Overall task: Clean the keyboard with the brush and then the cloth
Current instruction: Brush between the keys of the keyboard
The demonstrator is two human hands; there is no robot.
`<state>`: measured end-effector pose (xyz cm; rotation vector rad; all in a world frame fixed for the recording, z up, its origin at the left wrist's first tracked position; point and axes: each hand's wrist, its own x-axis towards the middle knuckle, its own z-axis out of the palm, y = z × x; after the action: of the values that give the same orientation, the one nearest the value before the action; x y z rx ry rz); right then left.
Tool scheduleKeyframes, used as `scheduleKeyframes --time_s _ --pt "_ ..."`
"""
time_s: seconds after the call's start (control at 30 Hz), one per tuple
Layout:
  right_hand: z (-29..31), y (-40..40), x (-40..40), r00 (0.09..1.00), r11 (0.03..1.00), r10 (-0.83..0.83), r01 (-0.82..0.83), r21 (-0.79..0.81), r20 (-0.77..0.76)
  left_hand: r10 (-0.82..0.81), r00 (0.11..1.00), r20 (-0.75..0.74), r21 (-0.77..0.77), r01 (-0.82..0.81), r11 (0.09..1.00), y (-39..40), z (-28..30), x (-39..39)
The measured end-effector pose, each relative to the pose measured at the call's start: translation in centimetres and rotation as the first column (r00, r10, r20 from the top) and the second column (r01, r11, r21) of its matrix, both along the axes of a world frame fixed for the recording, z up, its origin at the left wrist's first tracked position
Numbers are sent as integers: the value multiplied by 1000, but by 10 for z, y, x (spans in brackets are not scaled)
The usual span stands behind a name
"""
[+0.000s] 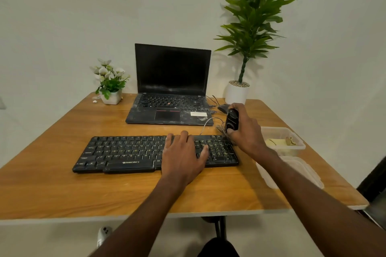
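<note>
A black Zebronics keyboard (pixel 125 152) lies across the wooden table (pixel 104 194) in front of me. My left hand (pixel 183 152) rests flat on its right half, fingers straight over the keys. My right hand (pixel 244 131) grips a black brush (pixel 231 121) by its handle, upright, with its bristles down at the keyboard's far right corner. A yellowish cloth (pixel 275 142) lies inside a clear plastic container (pixel 292 147) to the right of the keyboard.
An open black laptop (pixel 171 94) stands behind the keyboard, with cables and a mouse (pixel 222 108) at its right. A small flower pot (pixel 110 94) sits back left, a tall potted plant (pixel 238 92) back right. A clear lid (pixel 292 173) lies near the table's right edge.
</note>
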<state>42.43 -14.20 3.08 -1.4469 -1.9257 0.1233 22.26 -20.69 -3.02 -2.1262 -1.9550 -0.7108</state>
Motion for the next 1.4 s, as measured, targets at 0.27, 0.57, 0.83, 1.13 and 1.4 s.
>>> scheduleKeyframes --time_s 0.27,0.57,0.83,1.13,1.4 --pt "23 -12 -35 966 989 139 -146 -17 -217 -123 961 247 141 90 986 -28 21 -44" --pt "28 -29 -112 827 910 346 -410 -55 -443 62 879 474 -147 9 989 -77 24 -247" --pt "22 -25 -206 764 814 481 -571 -104 -429 124 854 506 -461 146 875 -66 12 -295" --pt "15 -15 -297 700 710 585 -686 -158 -411 49 913 405 -441 149 885 -47 2 -306" --pt "1 -17 -331 671 652 729 -740 -163 -133 33 883 469 -369 161 915 -45 -1 -304"
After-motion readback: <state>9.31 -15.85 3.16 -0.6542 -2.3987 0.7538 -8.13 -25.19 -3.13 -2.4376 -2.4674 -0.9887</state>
